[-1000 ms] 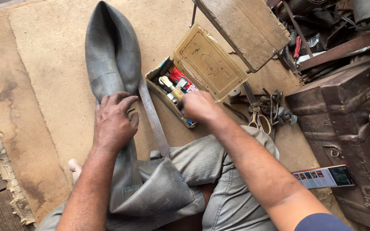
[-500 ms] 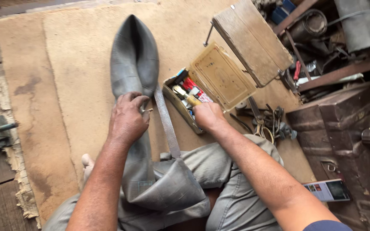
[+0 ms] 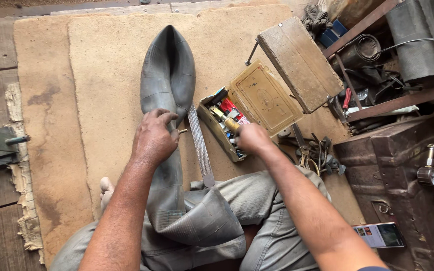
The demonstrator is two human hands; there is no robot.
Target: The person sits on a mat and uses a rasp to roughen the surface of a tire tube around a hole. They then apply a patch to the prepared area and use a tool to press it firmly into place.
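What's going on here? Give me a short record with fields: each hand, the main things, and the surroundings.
Left hand: pressing down on the black inner tube, near its brass valve
Right hand: reaching into the open tin box of small items
Inner tube: flat, lying from the lap out over the tan mat
Metal strip: lying beside the tube
Wooden stool: next to the box
Phone: on the floor, screen lit

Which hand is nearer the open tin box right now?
Right. The right hand is over the tin box, fingers down among its contents. The left hand is off to the box's side, resting on the inner tube.
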